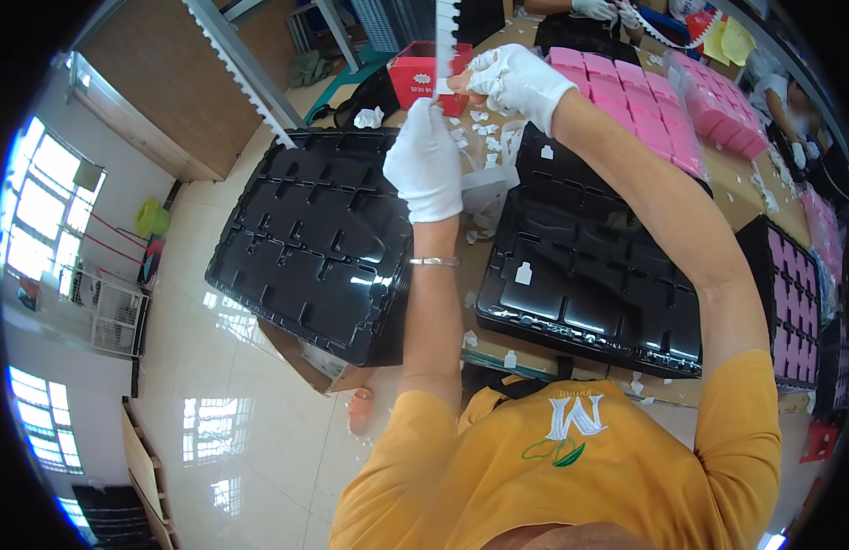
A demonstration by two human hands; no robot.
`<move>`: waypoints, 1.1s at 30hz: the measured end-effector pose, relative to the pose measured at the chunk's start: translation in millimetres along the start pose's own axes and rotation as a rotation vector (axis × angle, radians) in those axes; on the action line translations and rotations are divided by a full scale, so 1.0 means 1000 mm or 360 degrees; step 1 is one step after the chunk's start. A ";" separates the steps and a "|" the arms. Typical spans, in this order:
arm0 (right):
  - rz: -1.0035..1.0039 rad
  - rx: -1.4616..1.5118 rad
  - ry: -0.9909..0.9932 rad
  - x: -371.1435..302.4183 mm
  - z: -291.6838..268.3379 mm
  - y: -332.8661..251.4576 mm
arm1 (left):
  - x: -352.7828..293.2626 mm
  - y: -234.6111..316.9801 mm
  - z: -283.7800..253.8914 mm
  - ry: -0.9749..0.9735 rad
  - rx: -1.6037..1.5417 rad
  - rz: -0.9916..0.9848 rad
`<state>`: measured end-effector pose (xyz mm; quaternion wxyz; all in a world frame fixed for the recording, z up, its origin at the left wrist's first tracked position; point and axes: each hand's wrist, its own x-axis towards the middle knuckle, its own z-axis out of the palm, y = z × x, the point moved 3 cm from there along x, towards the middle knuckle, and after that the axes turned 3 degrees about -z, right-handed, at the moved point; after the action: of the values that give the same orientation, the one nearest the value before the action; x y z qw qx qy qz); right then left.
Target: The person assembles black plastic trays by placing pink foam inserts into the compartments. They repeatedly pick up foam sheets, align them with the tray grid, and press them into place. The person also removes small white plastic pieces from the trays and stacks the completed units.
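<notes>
Both my hands wear white gloves with bare fingertips. They are raised above the table around the lower part of a white strip with a notched edge (447, 41). My left hand (424, 165) is closed, its fingertips pinched at the strip's lower end. Closed too, my right hand (520, 84) pinches at the strip's right side, with a small white piece by its fingertips. Below, a glossy black moulded plastic tray (305, 229) lies at left, and another black tray (589, 266) at right bears small white bottle-shaped pieces (523, 273).
A metal frame post (246, 78) with a toothed white strip rises at left. Behind are a red box (415, 78), white scraps and pink trays (617, 101). A black tray with pink-purple compartments (793, 293) stands far right. Other people's gloved hands (594, 9) work across the table.
</notes>
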<state>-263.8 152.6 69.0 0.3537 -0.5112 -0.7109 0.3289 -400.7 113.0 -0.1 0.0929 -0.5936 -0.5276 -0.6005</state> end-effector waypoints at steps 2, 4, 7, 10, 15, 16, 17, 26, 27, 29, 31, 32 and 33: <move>-0.0075 0.0164 -0.0034 -0.017 -0.019 0.005 | -0.003 -0.003 0.012 -0.0082 -0.0192 -0.0054; -0.0041 0.0256 -0.0127 -0.045 -0.044 -0.002 | 0.002 -0.027 0.031 0.0075 -0.0205 0.0307; -0.0143 -0.0693 -0.0529 -0.080 -0.092 -0.012 | 0.008 -0.048 0.021 -0.0370 -0.0743 -0.0452; -0.0123 -0.1025 -0.0830 -0.125 -0.154 0.036 | 0.016 -0.031 0.018 -0.0563 -0.0867 -0.0735; 0.0460 -0.1429 -0.0727 -0.186 -0.217 0.126 | 0.017 -0.015 0.031 -0.0420 -0.0979 -0.0863; 0.0488 -0.1460 -0.0713 -0.189 -0.222 0.135 | 0.017 -0.011 0.029 -0.0375 -0.1009 -0.0880; 0.0516 -0.1491 -0.0700 -0.191 -0.228 0.146 | 0.016 -0.010 0.028 -0.0356 -0.0977 -0.0880; 0.0400 -0.1424 -0.0804 -0.187 -0.216 0.198 | 0.017 -0.002 0.028 -0.0374 -0.0979 -0.0853; 0.0521 -0.1390 -0.0747 -0.186 -0.214 0.201 | 0.017 0.000 0.028 -0.0396 -0.0972 -0.0884; 0.0600 -0.1516 -0.0717 -0.181 -0.213 0.194 | 0.018 0.005 0.027 -0.0380 -0.0963 -0.0864; 0.0634 -0.1622 -0.0730 -0.177 -0.212 0.191 | 0.017 0.006 0.026 -0.0366 -0.0956 -0.0854; 0.0625 -0.1666 -0.0760 -0.173 -0.210 0.189 | 0.016 0.006 0.025 -0.0357 -0.0953 -0.0854; 0.0609 -0.1710 -0.0792 -0.170 -0.208 0.187 | 0.017 0.005 0.024 -0.0345 -0.0944 -0.0855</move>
<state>41.8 60.9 -3.7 -0.1943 -0.6442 -0.7340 0.0921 -387.2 137.3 9.5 -0.2983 -0.4957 -0.4745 -0.6634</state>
